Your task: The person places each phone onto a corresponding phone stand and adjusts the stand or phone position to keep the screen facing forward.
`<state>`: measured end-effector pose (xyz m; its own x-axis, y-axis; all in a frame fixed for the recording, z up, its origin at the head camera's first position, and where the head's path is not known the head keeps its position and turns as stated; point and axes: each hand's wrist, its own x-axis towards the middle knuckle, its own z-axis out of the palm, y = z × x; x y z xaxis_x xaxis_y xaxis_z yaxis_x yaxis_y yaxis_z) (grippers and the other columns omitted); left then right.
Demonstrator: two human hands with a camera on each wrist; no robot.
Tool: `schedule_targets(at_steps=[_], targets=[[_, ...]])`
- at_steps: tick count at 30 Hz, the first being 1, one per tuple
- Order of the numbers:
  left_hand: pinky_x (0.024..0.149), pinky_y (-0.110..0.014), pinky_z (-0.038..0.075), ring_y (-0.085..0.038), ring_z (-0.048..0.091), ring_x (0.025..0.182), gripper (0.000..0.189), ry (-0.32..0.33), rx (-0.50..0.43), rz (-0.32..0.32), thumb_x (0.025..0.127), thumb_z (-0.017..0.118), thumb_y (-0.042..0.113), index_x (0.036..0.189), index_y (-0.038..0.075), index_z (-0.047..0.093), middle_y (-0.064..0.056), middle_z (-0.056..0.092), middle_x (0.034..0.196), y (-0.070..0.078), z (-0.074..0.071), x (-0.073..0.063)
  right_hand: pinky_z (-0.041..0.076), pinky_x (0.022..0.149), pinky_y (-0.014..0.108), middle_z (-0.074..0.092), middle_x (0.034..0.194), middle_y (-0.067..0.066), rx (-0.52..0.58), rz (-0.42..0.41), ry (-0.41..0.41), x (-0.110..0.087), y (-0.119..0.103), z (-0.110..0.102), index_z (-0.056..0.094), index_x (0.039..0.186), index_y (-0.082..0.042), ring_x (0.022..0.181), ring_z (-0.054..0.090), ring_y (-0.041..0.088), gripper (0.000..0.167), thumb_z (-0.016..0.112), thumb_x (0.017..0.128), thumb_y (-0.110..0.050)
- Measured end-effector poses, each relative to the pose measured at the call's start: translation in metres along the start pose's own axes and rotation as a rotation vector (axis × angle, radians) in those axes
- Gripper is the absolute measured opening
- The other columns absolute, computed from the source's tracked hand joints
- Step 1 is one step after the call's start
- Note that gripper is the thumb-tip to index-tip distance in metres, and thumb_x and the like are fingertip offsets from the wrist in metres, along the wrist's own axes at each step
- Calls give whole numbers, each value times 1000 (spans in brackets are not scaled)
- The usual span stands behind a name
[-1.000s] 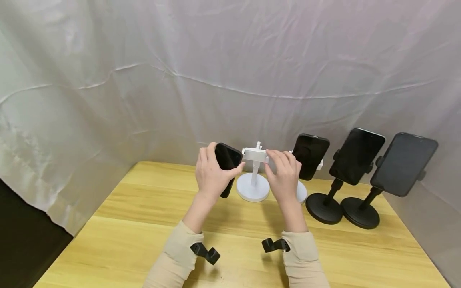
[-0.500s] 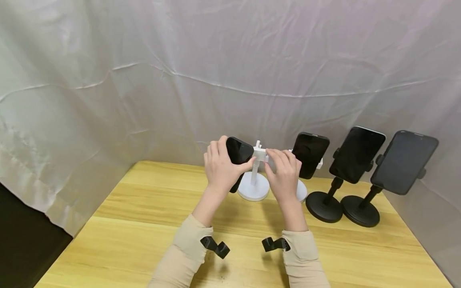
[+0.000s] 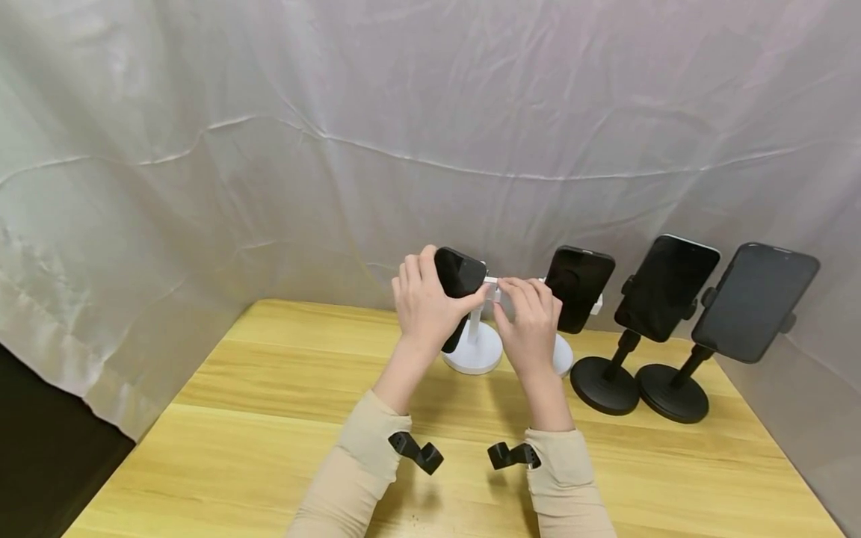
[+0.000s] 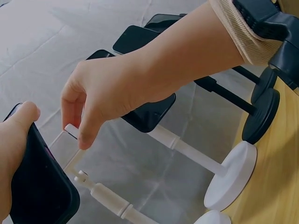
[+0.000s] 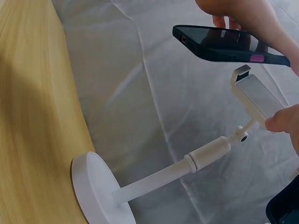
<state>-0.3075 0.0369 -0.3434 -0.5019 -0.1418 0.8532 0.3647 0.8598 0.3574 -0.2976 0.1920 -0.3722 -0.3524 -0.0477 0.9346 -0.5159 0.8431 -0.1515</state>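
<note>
In the head view my left hand (image 3: 425, 305) grips a black-cased phone (image 3: 459, 275) by its sides, thumb on the near edge. The phone is tilted and partly covers a white phone stand (image 3: 476, 357). My right hand (image 3: 531, 321) pinches the right end of that stand's clamp. From the right wrist view, the clamp (image 5: 262, 97) shows its grey pad and a hooked end, and the phone (image 5: 229, 44) hovers just off it with a gap. The left wrist view has the right thumb and fingers on the clamp's end.
To the right, a second white stand holds a black phone (image 3: 580, 290). Beyond it are two black stands with a phone (image 3: 667, 290) and a larger phone (image 3: 756, 302). A grey curtain (image 3: 417, 149) hangs behind the wooden table (image 3: 269, 418).
My left hand has carried the phone rightward and slightly up, so that it now overlaps most of the white clamp in the head view. The right hand stays on the clamp.
</note>
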Motion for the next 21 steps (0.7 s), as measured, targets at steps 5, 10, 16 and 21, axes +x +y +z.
schedule_targets(at_steps=[5, 10, 16, 21], targets=[[68, -35, 39, -25, 52, 86, 92, -25, -11, -7, 63, 74, 70, 125, 8, 47, -9, 55, 103, 3, 3, 1, 36, 84, 48, 71, 105, 12, 1, 6, -13, 0, -1, -2, 72, 102, -2, 104, 54, 32, 26, 78, 77, -3], [69, -34, 40, -24, 52, 87, 92, -44, -27, -24, 63, 74, 71, 126, 9, 46, -8, 55, 105, 7, 6, 2, 36, 85, 49, 71, 104, 12, -20, -4, -23, 1, -1, -4, 72, 101, -1, 104, 53, 33, 23, 78, 79, -5], [72, -35, 40, -23, 52, 90, 93, -59, -59, -36, 64, 72, 72, 126, 8, 46, -8, 55, 108, 14, 9, 6, 38, 86, 50, 71, 102, 12, -66, -50, -25, 3, 4, -6, 72, 100, -1, 104, 54, 34, 23, 79, 79, -8], [73, -35, 41, -23, 53, 92, 93, -78, -75, -33, 65, 71, 73, 126, 7, 46, -7, 55, 111, 19, 13, 10, 38, 84, 49, 70, 103, 12, -116, -136, -51, 6, 10, -11, 70, 99, -2, 104, 54, 34, 24, 80, 78, -9]])
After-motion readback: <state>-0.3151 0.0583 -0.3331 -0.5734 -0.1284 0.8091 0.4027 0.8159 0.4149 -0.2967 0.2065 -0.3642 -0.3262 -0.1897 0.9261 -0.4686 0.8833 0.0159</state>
